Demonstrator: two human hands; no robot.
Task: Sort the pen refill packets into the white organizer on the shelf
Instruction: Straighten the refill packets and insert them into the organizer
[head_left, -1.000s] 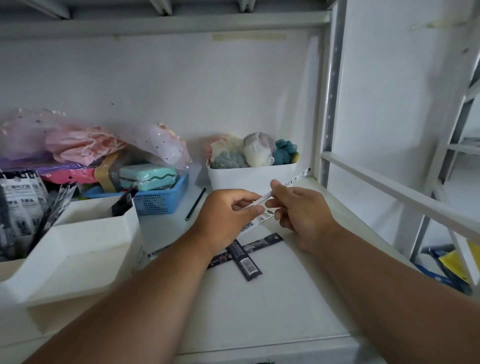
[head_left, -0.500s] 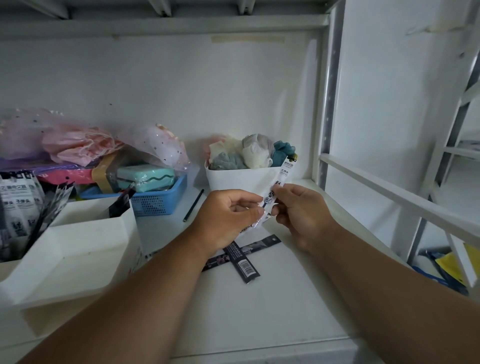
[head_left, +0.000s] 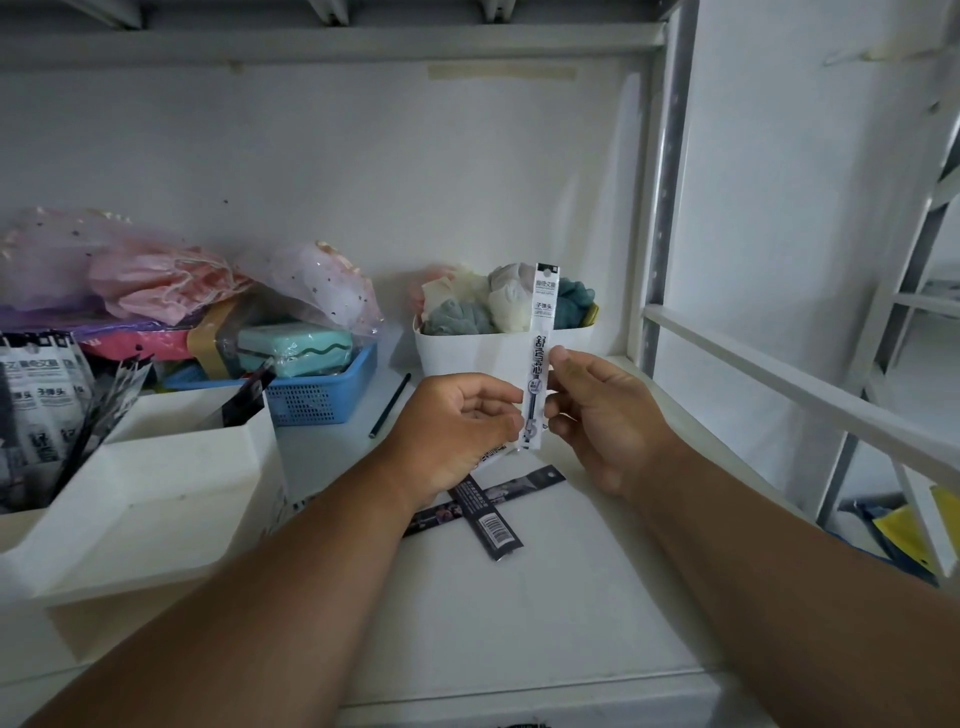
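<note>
White shelving fills the view, with a white organizer (head_left: 156, 467) at the near left of the shelf (head_left: 545, 597), printed packets standing in its far left compartment. Above the middle of the shelf, a white refill packet (head_left: 540, 353) stands upright between both hands. Right hand (head_left: 602, 415) pinches its right edge with thumb and fingertips; left hand (head_left: 457, 421) is curled, fingertips at the packet's lower left edge, gripping a second white packet (head_left: 493, 451) that pokes out beneath. Two dark packets (head_left: 485, 512) lie crossed on the shelf just below the hands. Farther back sit a blue basket (head_left: 322, 389) and a white bin (head_left: 467, 351)
</note>
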